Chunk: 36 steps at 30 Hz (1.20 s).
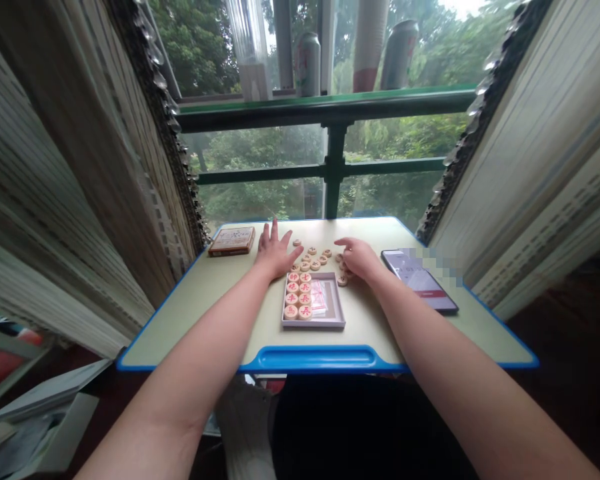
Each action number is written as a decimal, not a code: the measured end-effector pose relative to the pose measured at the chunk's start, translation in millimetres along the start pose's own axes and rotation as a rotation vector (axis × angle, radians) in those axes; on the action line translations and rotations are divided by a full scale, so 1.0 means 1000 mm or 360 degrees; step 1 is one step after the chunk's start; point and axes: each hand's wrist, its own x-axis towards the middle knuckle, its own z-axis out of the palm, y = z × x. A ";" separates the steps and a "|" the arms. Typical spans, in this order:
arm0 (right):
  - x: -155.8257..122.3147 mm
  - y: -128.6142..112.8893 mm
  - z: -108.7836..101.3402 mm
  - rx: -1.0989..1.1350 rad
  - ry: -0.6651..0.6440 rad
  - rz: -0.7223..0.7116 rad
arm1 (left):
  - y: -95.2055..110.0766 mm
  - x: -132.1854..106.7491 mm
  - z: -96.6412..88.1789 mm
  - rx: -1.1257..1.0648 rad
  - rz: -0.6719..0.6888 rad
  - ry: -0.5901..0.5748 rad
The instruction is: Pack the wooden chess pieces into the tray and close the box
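Observation:
A small grey box (330, 313) lies on the table in front of me, with several round wooden chess pieces (298, 294) with red characters stacked in rows along its left side. More loose pieces (316, 259) are scattered just beyond the box. My left hand (274, 251) lies flat on the table left of the loose pieces, fingers spread. My right hand (359, 257) rests at the right of the loose pieces with fingers curled over some of them; what they grip is hidden.
The box lid (233, 241) lies at the table's far left. A phone (420, 280) lies at the right. The small table (210, 300) has a blue rim and stands against a window with cans and cups on the ledge (325, 100). Curtains hang on both sides.

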 end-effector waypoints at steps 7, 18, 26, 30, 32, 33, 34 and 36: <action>-0.008 -0.002 -0.007 -0.0111 -0.0059 0.0160 | -0.010 0.002 -0.002 -0.0082 0.0194 -0.0318; -0.013 -0.004 0.012 -0.0132 0.0163 -0.0161 | 0.012 -0.004 0.011 -0.1255 0.0165 -0.0050; 0.006 -0.003 0.020 -0.0152 0.0083 -0.0186 | -0.002 0.011 0.004 -0.1415 -0.0562 0.0155; 0.012 -0.002 0.022 -0.0099 0.0078 -0.0184 | -0.010 0.012 -0.005 -0.1389 -0.0662 0.0156; 0.011 -0.001 0.020 -0.0035 0.0076 -0.0214 | -0.014 0.009 -0.014 -0.1256 -0.0597 0.0119; 0.009 -0.001 0.019 0.0037 0.0095 -0.0244 | -0.014 0.007 -0.019 -0.1055 -0.0526 0.0110; 0.008 -0.001 0.018 0.0093 0.0118 -0.0272 | -0.014 0.004 -0.024 -0.0807 -0.0447 0.0073; 0.005 -0.001 0.016 0.0106 0.0095 -0.0333 | -0.009 -0.003 -0.029 -0.0357 -0.0413 0.0031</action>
